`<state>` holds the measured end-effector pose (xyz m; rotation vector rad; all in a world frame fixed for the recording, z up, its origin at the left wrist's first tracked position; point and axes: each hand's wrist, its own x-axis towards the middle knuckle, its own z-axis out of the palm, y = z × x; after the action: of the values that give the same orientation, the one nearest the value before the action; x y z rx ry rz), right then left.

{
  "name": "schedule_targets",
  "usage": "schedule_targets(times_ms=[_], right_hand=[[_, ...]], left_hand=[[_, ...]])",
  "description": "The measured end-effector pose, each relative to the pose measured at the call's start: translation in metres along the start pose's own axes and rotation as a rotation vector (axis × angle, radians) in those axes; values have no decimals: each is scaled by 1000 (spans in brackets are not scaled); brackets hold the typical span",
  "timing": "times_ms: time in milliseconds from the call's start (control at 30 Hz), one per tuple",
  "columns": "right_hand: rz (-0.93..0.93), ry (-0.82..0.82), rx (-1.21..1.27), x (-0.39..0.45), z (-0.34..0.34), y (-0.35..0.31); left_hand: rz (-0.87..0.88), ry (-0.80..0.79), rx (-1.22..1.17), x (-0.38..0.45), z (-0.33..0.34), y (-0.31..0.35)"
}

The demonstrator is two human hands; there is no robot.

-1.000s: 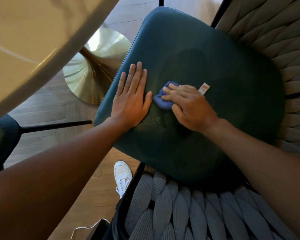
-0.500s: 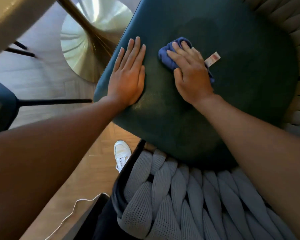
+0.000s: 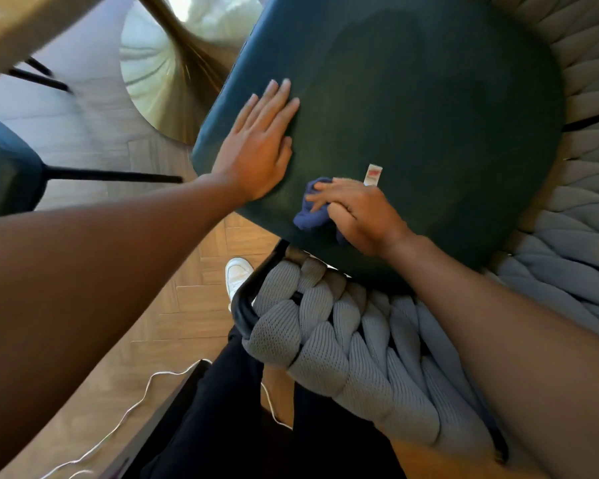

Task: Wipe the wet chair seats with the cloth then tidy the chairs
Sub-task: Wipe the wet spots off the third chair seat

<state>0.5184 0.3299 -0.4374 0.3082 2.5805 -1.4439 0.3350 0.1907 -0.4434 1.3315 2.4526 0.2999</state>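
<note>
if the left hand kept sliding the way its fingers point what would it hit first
Nothing close: the left hand lies flat on the teal seat, fingers pointing across bare cushion. Past the seat's far edge the picture ends, so beyond that is unclear.

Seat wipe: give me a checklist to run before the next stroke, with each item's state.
1. Cloth under the right hand, on the seat: ok.
2. Left hand flat on the seat, bracing: ok.
3. Cloth's tag clear of the fingers: ok.
4. Seat dry all over: cannot tell; a darker patch shows at the far part.
5. White cable on the floor clear of the feet: cannot tell.
</note>
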Motion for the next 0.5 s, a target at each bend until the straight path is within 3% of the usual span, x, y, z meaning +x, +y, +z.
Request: schedule_targets(times_ms=[100,200,500], right_hand=[[235,-123,77,-20,-23,-21],[375,-114,127,-49,-47,-46],[503,62,296,-133,-120,-173]], left_hand=[[37,-79,-37,-23,-14,11],[0,-199,-92,-42,-43,32],[16,-469,-212,-84,-155,112]])
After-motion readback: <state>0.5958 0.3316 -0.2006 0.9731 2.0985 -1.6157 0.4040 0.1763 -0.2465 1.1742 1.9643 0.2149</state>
